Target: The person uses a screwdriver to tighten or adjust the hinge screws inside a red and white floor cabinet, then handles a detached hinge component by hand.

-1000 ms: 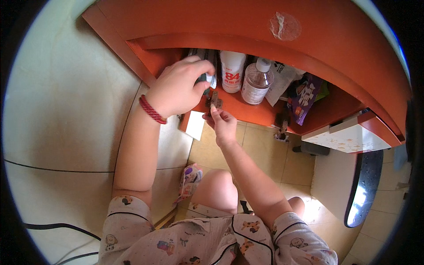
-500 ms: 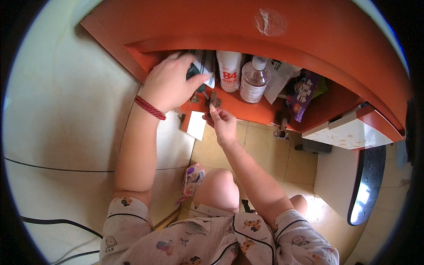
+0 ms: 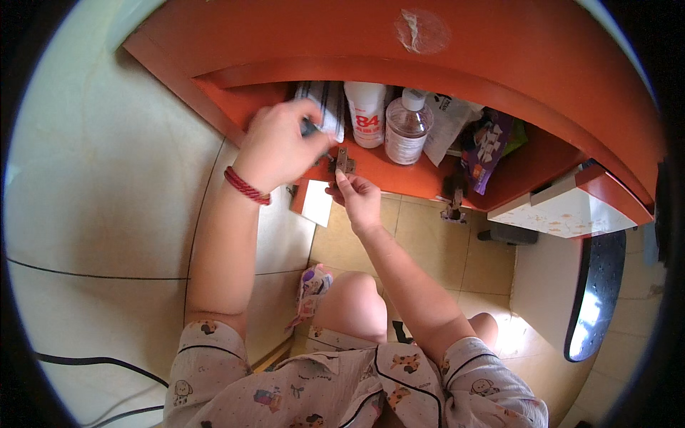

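Note:
My left hand (image 3: 282, 146), a red braided band at its wrist, is curled at the left of the open cabinet compartment. Its fingers are closed around a screwdriver (image 3: 308, 128) with a dark handle, mostly covered by the hand and slightly blurred. The tool's thin shaft slants down toward a rusty metal hinge (image 3: 343, 158) on the compartment's front edge. Thumb and fingers of my right hand (image 3: 362, 202) pinch the hinge's lower end. Just behind lie a black-and-white striped item (image 3: 327, 107) and a white bottle (image 3: 366, 118) with red print.
A clear bottle (image 3: 408, 132) with a white cap stands beside a pale plastic bag (image 3: 446, 121) and a purple packet (image 3: 487, 153). Another rusty hinge (image 3: 453, 200) juts from the edge at right. A white panel (image 3: 564, 207) projects there. My knees are below, near a colourful package (image 3: 312, 289).
My left hand has turned and shifted slightly right and down, covering more of the screwdriver. My right hand stays at the hinge. The view has shifted a little.

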`<state>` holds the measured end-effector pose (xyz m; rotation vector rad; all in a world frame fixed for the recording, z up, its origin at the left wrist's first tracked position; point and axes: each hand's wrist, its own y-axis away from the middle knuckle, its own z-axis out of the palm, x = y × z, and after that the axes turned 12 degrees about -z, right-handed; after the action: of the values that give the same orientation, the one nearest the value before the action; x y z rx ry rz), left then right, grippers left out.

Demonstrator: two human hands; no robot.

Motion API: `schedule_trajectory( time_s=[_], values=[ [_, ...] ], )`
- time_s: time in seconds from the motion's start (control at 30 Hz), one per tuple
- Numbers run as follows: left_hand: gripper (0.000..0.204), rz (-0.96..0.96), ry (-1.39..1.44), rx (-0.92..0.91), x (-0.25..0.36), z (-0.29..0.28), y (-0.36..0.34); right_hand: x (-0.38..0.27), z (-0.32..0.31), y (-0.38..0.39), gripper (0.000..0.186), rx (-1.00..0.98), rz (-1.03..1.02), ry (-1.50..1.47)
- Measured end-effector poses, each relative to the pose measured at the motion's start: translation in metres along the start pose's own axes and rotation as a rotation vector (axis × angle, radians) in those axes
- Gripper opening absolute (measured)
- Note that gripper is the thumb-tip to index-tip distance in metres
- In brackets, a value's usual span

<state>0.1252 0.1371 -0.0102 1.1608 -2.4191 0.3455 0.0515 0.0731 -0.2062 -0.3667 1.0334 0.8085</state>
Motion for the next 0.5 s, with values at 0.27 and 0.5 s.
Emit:
schedule_trajectory(
  time_s=[0.27, 0.5],
  values=[
    [0.037, 0.315, 0.117, -0.016, -0.015, -0.004, 0.000, -0.002, 0.005, 0.000, 0.024, -0.013, -0.002, 0.015],
    [0.026, 0.162, -0.069, 0.250, -0.008, 0.005, -0.006, -0.001, 0.003, 0.000, 0.024, -0.002, 0.009, -0.003]
  ],
)
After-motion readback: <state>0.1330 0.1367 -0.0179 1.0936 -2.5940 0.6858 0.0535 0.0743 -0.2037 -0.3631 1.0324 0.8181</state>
